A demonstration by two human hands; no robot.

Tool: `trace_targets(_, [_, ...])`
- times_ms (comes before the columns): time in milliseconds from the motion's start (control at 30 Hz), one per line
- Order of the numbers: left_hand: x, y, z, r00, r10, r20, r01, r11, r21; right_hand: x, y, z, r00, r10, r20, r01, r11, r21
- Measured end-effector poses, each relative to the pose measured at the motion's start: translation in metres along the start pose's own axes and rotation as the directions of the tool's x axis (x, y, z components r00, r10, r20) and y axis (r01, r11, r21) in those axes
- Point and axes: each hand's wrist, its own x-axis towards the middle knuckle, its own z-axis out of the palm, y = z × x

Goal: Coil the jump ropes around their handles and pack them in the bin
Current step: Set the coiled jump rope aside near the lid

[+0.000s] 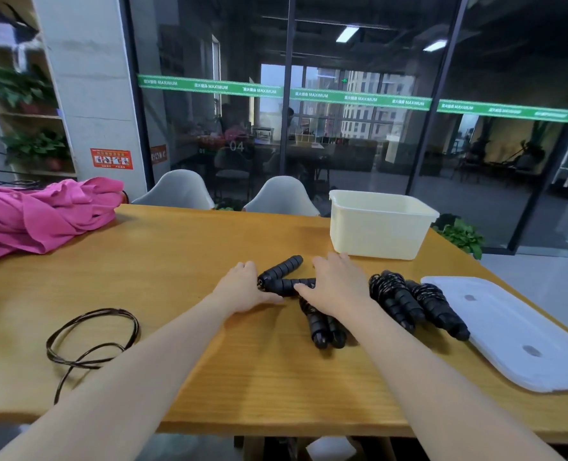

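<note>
Two black ribbed jump-rope handles point(282, 272) lie crossed at the table's middle. My left hand point(242, 287) rests at their left ends, fingers loosely bent over them. My right hand point(337, 282) lies flat over their right side, thumb touching the nearer handle. A loose dark rope point(91, 337) loops on the table to the left. A coiled pair of handles point(324, 327) lies under my right wrist, and two more coiled bundles point(415, 304) sit to the right. The pale plastic bin point(380, 224) stands behind them; its inside is hidden.
A white lid point(515, 331) lies flat at the table's right edge. Pink cloth point(39, 214) is heaped at the far left. Two grey chairs point(229, 196) stand behind the wooden table point(176, 261), before a glass wall.
</note>
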Motion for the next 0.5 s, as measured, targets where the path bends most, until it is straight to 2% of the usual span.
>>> trace_targets(100, [0.013,0.003,0.004,0.991,-0.052,0.120,0.041,0.995,0.093,0.032,-0.004,0.005,0.985,-0.115,0.127,0.117,0.993,-0.014])
trace_targets(200, [0.018,0.004,0.000,0.990,-0.041,0.138,0.026,0.994,0.110,0.058,-0.009,0.013,0.930,-0.212,0.302,0.233,0.972,-0.034])
trace_targets(267, [0.022,-0.003,-0.008,0.990,0.005,0.140,-0.017,0.996,0.084,0.070,-0.014,0.018,0.894,-0.276,0.354,0.298,0.955,-0.007])
trace_targets(333, [0.025,-0.013,-0.018,0.989,0.058,0.136,-0.057,0.998,-0.011,0.081,-0.019,0.023,0.874,-0.319,0.366,0.331,0.943,0.033])
trace_targets(400, [0.023,-0.021,-0.032,0.994,0.085,0.071,-0.076,0.989,-0.124,0.094,-0.027,0.027,0.870,-0.349,0.348,0.343,0.936,0.081])
trace_targets(500, [0.016,-0.028,-0.059,0.994,0.109,-0.008,-0.109,0.977,-0.181,0.107,-0.039,0.031,0.875,-0.393,0.284,0.344,0.916,0.208])
